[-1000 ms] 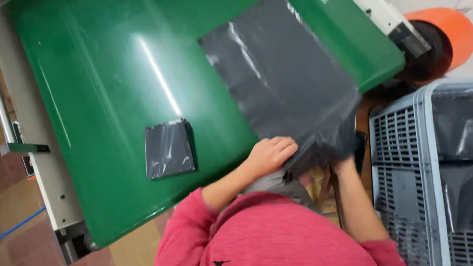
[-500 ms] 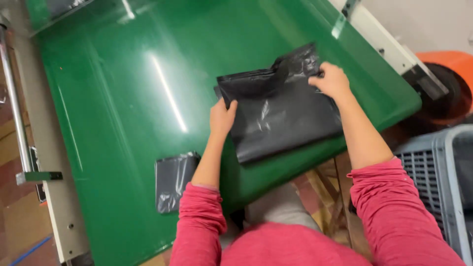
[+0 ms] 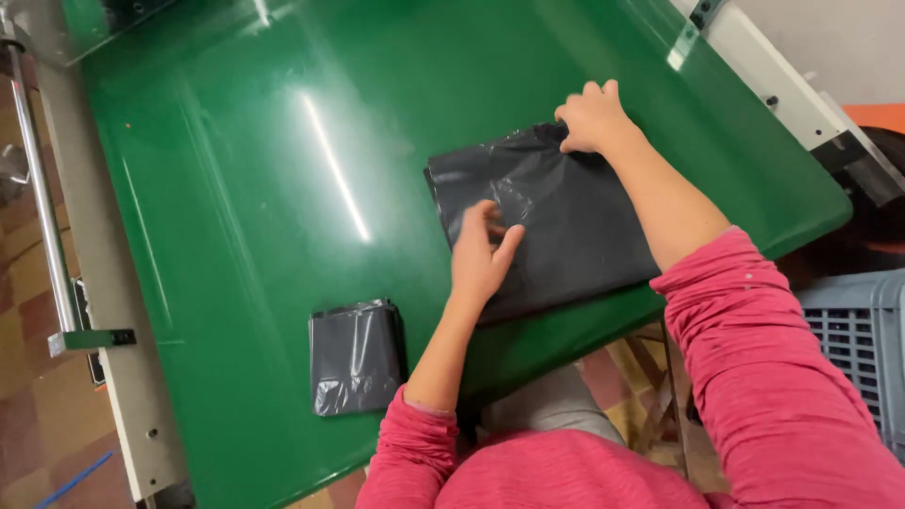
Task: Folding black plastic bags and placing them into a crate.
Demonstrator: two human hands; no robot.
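Sleeves: pink-red, filling the lower right and bottom centre of the frame, forearms bare from the cuffs up
Folded packet: a small dark grey plastic bag [image 3: 355,358] folded into a neat rectangle, lying on the green surface at lower centre-left, just beside the left forearm and apart from both hands
Left hand: the left hand [image 3: 481,256] lies palm down on the near left part of the larger bag, fingers loosely spread and flat, gripping nothing
Larger bag: a dark grey plastic bag [image 3: 556,226] folded over into a broad rectangle, right of the frame's centre, flat on the table near its lower right edge (its surface is creased and glossy)
Right hand: the right hand [image 3: 592,118] sits at the bag's far top corner, fingers curled down and pressing or pinching the bunched edge there
Table: green shiny table [image 3: 236,188] with a pale metal frame along the left and upper right sides
Crate: grey slatted crate [image 3: 853,330] at the right edge, beyond the table
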